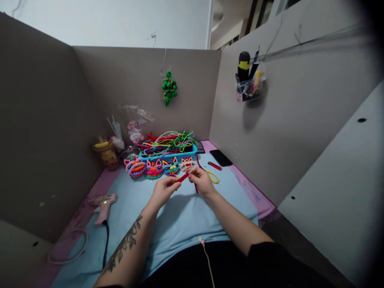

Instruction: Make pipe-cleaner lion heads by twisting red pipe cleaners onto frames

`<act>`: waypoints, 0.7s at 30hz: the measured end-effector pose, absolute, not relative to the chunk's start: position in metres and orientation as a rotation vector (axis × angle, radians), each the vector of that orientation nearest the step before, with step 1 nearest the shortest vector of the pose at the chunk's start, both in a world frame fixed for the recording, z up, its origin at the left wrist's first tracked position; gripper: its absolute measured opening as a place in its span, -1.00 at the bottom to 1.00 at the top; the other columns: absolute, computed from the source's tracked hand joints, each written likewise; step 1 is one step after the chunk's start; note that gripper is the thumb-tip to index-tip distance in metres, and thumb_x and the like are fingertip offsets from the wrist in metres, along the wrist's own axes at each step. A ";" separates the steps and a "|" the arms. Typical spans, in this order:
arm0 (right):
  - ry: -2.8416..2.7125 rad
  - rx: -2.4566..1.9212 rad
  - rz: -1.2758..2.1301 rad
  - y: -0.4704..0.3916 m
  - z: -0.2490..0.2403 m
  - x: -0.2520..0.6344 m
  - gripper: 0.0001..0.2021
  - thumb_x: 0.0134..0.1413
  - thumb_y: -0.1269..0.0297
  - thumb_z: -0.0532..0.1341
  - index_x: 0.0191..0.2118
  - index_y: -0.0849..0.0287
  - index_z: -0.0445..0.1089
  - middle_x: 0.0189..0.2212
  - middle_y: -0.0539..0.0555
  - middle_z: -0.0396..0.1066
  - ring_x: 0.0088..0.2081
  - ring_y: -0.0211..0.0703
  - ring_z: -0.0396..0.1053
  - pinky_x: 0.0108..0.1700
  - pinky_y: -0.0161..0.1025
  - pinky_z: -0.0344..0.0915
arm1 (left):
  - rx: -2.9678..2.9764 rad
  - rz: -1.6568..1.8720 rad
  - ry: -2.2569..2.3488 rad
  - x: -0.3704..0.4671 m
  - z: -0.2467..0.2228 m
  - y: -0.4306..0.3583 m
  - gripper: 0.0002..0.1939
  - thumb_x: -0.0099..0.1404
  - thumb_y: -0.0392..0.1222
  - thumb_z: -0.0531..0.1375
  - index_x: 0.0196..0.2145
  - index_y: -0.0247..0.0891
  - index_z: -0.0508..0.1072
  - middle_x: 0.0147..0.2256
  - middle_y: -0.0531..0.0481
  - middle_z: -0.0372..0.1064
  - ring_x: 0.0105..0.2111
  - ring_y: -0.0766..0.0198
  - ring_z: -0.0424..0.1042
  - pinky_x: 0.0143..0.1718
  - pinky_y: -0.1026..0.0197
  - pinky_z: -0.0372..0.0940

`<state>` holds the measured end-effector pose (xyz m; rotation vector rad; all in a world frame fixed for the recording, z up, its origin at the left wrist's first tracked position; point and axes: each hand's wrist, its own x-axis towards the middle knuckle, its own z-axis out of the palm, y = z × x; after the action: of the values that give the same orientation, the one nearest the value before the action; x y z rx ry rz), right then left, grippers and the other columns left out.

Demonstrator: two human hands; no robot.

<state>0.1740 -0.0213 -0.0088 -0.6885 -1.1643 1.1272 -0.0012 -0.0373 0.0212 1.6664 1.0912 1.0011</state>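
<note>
Over the middle of the blue cloth, a short red fuzzy pipe cleaner piece (183, 177) stretches between my two hands. One end is pinched in the fingers of my left hand (163, 191). My right hand (204, 183) has its thumb and fingers closed at the other end, where a pale bit also shows that I cannot make out. A red strand hangs below the right hand. Just beyond the hands stand several colourful pipe cleaner animal faces, among them a white-and-red one (187, 163) and a pink-and-orange one (154, 170). A yellow loop (213, 177) lies beside my right hand.
A blue basket (168, 156) heaped with pipe cleaners (171, 141) stands at the back. To the left lies a pink glue gun (104, 208) with its cable. A black phone (221, 158) and a red cutter (215, 165) lie right. Grey partitions (144, 88) enclose the table.
</note>
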 end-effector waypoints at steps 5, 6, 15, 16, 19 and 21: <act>-1.164 -0.700 1.141 -0.020 -0.005 0.180 -0.73 -0.29 0.16 0.38 -0.45 0.20 0.40 -0.52 -0.03 0.35 -0.56 -0.36 0.16 -0.50 -0.35 0.12 | 1.670 0.920 1.090 -0.001 0.023 -0.040 -0.68 0.11 0.00 0.18 -0.39 -0.36 0.50 -0.53 -0.01 0.36 -0.55 0.35 0.28 -0.60 0.34 0.12; -1.165 -0.696 1.143 -0.020 -0.005 0.181 -0.72 -0.30 0.15 0.39 -0.45 0.20 0.40 -0.52 -0.03 0.35 -0.57 -0.36 0.16 -0.50 -0.35 0.13 | 1.674 0.911 1.079 -0.001 0.023 -0.040 -0.67 0.12 0.01 0.17 -0.40 -0.36 0.49 -0.53 -0.01 0.35 -0.57 0.37 0.27 -0.61 0.35 0.11; -1.183 -0.643 1.168 -0.015 -0.008 0.185 -0.68 -0.32 0.10 0.41 -0.45 0.20 0.41 -0.50 -0.02 0.34 -0.56 -0.36 0.17 -0.50 -0.34 0.12 | 1.510 0.856 0.928 0.003 0.024 -0.043 -0.62 0.12 0.08 0.14 -0.48 -0.36 0.39 -0.64 0.12 0.16 -0.71 0.50 0.05 -0.68 0.37 -0.06; -1.174 -0.634 1.176 -0.015 -0.008 0.185 -0.68 -0.33 0.10 0.41 -0.45 0.20 0.41 -0.51 -0.03 0.33 -0.56 -0.36 0.17 -0.50 -0.35 0.11 | 1.475 0.842 0.916 0.004 0.024 -0.044 -0.62 0.11 0.10 0.14 -0.45 -0.35 0.39 -0.62 0.11 0.19 -0.71 0.51 0.05 -0.69 0.37 -0.07; -1.131 -0.613 1.213 -0.016 -0.007 0.184 -0.66 -0.37 0.10 0.43 -0.46 0.21 0.41 -0.57 -0.06 0.30 -0.58 -0.38 0.14 -0.51 -0.36 0.07 | 1.391 0.797 0.895 0.007 0.025 -0.046 -0.58 0.10 0.14 0.14 -0.40 -0.35 0.39 -0.58 0.11 0.20 -0.71 0.52 0.04 -0.70 0.38 -0.08; -1.096 -0.595 1.245 -0.018 -0.006 0.182 -0.63 -0.42 0.08 0.44 -0.47 0.21 0.39 -0.60 -0.07 0.27 -0.59 -0.39 0.12 -0.53 -0.36 0.05 | 1.348 0.768 0.873 0.007 0.023 -0.047 -0.56 0.10 0.16 0.14 -0.39 -0.35 0.38 -0.60 0.13 0.16 -0.70 0.52 0.04 -0.70 0.39 -0.08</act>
<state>0.1823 -0.0176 -0.0057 -0.5954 -1.0965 1.2452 0.0074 -0.0471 0.0232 1.3476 0.8727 0.7675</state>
